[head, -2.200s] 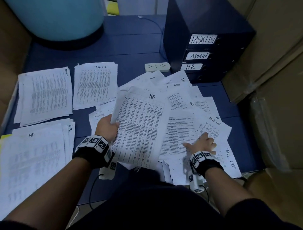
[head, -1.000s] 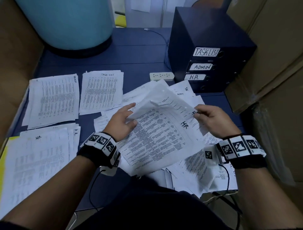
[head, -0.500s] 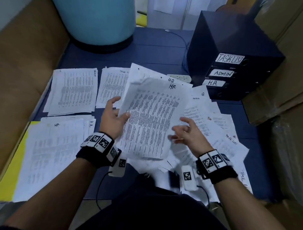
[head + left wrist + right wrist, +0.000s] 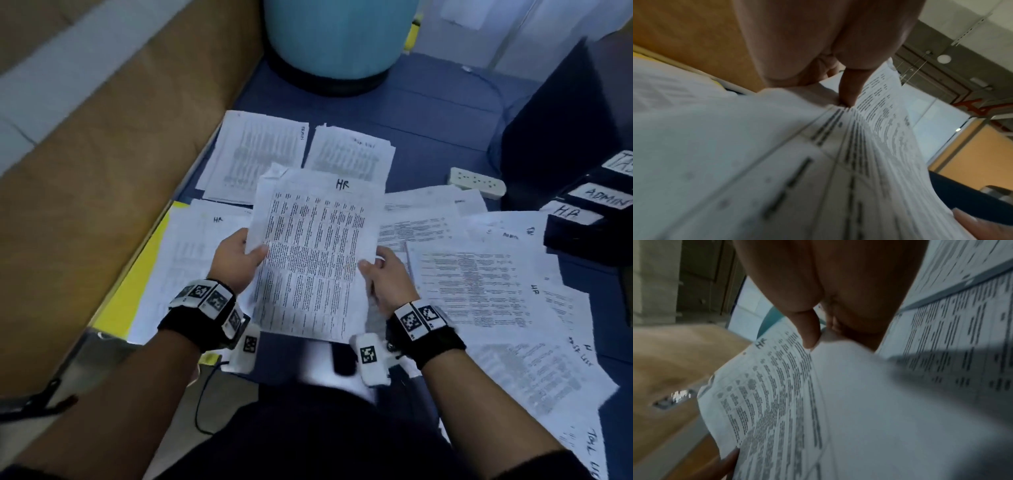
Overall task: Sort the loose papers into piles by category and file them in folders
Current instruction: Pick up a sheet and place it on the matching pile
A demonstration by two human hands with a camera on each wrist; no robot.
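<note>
Above the near middle of the blue desk (image 4: 428, 113), a person holds up a printed sheet marked "HR" (image 4: 317, 253). The left hand (image 4: 233, 262) pinches its left edge, thumb on the printed face. The right hand (image 4: 387, 277) pinches its right edge the same way. Under the sheet, toward the desk's left edge, a pile marked "HR" (image 4: 191, 246) lies on a yellow folder (image 4: 137, 284). Two more piles sit further back: an admin pile (image 4: 257, 150) and a task list pile (image 4: 349, 154) just beside it. Loose papers (image 4: 486, 284) spread overlapping across the right side. At the back right corner stands a dark file box (image 4: 589, 192) with labels reading "ADMIN" and "H.R." A white power strip (image 4: 476, 182) lies beside it. A pale blue drum (image 4: 339, 37) stands at the far edge.
</note>
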